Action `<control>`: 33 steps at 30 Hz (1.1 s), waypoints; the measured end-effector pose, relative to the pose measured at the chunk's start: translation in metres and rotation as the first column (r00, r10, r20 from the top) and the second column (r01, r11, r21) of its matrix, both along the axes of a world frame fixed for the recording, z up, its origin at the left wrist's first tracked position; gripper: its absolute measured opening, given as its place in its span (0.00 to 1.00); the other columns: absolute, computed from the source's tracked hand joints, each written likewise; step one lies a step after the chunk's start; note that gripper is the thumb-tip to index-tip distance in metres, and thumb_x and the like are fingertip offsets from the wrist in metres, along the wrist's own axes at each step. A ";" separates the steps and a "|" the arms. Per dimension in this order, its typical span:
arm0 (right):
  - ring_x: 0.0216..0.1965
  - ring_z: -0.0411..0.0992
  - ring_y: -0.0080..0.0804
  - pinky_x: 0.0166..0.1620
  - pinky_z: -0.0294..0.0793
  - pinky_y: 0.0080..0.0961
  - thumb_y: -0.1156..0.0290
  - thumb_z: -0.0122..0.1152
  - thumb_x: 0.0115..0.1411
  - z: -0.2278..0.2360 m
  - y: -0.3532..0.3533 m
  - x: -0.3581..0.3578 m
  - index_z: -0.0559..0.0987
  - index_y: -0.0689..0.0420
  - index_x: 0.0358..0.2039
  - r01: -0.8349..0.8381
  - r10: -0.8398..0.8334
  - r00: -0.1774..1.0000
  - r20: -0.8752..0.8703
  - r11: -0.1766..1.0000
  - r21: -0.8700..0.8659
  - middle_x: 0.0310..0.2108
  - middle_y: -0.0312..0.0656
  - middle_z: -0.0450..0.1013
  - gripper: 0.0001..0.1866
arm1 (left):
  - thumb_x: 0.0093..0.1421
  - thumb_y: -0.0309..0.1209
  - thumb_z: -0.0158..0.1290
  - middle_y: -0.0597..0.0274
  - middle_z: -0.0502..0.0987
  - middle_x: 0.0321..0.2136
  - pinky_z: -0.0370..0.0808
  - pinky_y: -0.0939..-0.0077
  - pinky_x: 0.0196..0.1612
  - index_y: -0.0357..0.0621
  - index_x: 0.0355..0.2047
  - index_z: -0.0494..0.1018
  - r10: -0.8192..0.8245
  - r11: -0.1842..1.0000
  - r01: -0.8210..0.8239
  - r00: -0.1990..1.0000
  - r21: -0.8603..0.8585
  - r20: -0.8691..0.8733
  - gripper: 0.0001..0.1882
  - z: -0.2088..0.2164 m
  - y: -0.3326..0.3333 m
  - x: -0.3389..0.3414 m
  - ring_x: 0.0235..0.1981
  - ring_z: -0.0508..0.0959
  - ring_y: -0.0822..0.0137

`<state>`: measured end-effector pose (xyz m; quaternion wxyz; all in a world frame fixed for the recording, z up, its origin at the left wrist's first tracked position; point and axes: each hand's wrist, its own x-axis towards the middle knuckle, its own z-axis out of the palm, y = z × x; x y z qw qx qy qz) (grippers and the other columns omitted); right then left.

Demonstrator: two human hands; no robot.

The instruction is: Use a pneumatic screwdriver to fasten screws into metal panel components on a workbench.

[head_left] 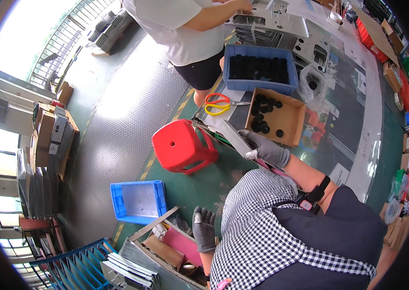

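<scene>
My right hand (269, 149), in a grey glove, is closed on a flat light-grey panel (234, 137) at the near edge of the worktable. The thumb lies along the panel's near end and the other fingers are on its table side. Lower down, my left hand (204, 231), also gloved, holds nothing, with its fingers stretched out. It is beside an open drawer-like box (153, 222) containing a pink sheet (181, 245) and brown cardboard pieces. Just beyond my right hand, a shallow cardboard box (289, 121) holds several round black parts (262, 116).
Scissors (219, 104) with red and yellow handles lie near a blue bin (261, 87) of black parts. A red stool (182, 145) and a blue crate (139, 200) stand on the floor. Another person (178, 34) works at stacked metal plates (272, 21).
</scene>
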<state>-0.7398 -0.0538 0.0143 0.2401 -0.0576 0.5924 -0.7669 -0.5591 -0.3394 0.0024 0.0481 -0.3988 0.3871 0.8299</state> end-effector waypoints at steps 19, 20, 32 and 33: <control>0.37 0.67 0.24 0.38 0.71 0.20 0.76 0.56 0.50 -0.021 -0.033 -0.018 0.52 0.63 0.60 -0.087 0.106 0.980 0.167 0.989 -0.120 0.46 0.42 0.63 0.38 | 0.55 0.28 0.50 0.57 0.69 0.44 0.67 0.68 0.49 0.42 0.52 0.64 -0.636 0.346 0.327 0.771 -0.880 0.036 0.22 0.045 0.021 -0.041 0.45 0.70 0.61; 0.37 0.67 0.24 0.38 0.72 0.20 0.76 0.56 0.50 -0.018 -0.034 -0.017 0.51 0.63 0.61 -0.124 0.143 0.981 0.135 0.982 -0.140 0.47 0.41 0.63 0.38 | 0.53 0.27 0.51 0.55 0.69 0.44 0.67 0.66 0.48 0.45 0.52 0.65 -0.721 0.114 0.255 0.686 -0.960 0.097 0.24 0.064 0.031 -0.064 0.45 0.70 0.57; 0.50 0.63 0.25 0.47 0.67 0.21 0.72 0.63 0.50 -0.011 -0.041 0.001 0.53 0.65 0.60 -0.151 0.173 0.983 0.055 0.947 -0.282 0.51 0.42 0.63 0.40 | 0.46 0.30 0.51 0.56 0.68 0.45 0.62 0.59 0.51 0.54 0.50 0.68 -0.790 -0.350 0.009 0.536 -0.937 0.300 0.27 0.070 0.074 -0.116 0.46 0.67 0.54; 0.50 0.63 0.25 0.47 0.67 0.21 0.72 0.63 0.50 -0.013 -0.039 0.001 0.53 0.65 0.60 -0.148 0.169 0.984 0.051 0.948 -0.283 0.51 0.42 0.63 0.40 | 0.46 0.30 0.51 0.56 0.68 0.45 0.62 0.60 0.51 0.54 0.50 0.67 -0.797 -0.355 0.003 0.521 -0.935 0.305 0.27 0.068 0.074 -0.117 0.47 0.67 0.54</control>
